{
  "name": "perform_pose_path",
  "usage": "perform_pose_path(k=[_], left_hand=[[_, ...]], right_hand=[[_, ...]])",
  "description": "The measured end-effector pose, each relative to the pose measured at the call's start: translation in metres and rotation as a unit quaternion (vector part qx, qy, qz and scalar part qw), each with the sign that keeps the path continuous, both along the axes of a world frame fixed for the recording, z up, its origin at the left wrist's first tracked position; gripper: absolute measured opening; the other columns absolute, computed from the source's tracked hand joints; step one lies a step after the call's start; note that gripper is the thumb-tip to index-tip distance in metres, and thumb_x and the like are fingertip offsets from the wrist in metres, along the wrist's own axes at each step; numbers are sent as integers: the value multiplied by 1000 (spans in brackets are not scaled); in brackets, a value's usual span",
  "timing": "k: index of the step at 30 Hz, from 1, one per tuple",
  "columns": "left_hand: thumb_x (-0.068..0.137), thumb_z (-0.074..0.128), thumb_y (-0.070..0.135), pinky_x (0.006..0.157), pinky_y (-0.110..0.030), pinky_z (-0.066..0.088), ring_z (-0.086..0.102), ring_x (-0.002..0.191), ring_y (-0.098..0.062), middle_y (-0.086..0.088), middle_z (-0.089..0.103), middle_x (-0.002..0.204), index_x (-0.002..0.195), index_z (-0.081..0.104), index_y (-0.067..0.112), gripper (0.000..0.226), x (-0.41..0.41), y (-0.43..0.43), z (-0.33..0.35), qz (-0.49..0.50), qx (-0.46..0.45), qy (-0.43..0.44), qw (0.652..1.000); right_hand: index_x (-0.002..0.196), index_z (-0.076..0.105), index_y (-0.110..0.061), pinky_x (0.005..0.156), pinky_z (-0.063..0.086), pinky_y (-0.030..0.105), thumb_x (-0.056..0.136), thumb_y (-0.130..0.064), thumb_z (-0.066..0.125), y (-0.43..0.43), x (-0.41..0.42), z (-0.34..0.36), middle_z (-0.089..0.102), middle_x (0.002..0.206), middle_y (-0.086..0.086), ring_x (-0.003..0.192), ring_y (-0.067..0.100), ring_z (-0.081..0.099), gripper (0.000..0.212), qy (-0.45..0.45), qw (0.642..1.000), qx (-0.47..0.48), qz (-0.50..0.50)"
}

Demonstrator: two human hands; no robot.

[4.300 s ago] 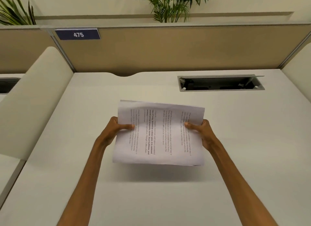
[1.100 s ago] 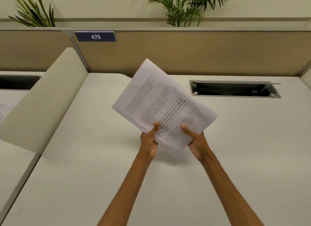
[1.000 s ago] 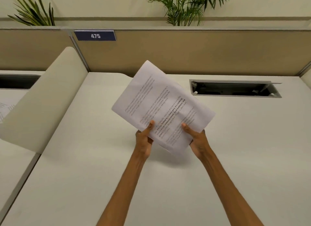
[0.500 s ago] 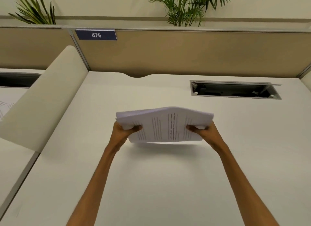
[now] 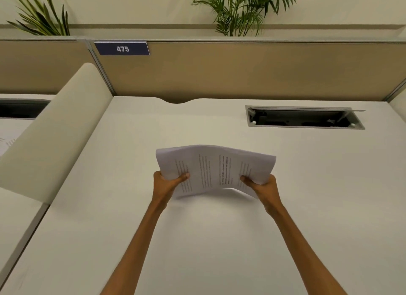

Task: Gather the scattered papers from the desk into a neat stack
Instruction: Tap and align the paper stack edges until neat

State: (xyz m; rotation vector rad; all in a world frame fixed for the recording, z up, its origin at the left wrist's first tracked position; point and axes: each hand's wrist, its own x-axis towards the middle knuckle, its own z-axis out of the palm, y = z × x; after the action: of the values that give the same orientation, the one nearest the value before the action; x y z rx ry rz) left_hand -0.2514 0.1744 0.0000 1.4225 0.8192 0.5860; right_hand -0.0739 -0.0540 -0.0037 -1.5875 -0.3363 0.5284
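Thumbs atop papers, one per side.

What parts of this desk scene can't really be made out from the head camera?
- Printed text on the white bowed paper stack: too small and blurred to read.
- Fingers of the left hand and right hand: hidden behind the sheets; only the thumbs show.
- Sheet count: edges merge.
- Inside the dark rectangular cable slot: shadowed.
- Neighbouring desk's paper: cut off by the left edge and the cream curved divider.
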Motion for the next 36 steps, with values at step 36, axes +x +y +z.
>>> perform_pose_path(k=[36], left_hand=[[67,89,33,66,-23,57,74,78,-19,-6,79,90,91,79,12,34,24,91,138,-306,121,160,931]], right_hand=[[103,77,-4,70,62,35,83,-13,76,39,44,101,79,93,9,81,32,76,22,-33,988,-8,154]])
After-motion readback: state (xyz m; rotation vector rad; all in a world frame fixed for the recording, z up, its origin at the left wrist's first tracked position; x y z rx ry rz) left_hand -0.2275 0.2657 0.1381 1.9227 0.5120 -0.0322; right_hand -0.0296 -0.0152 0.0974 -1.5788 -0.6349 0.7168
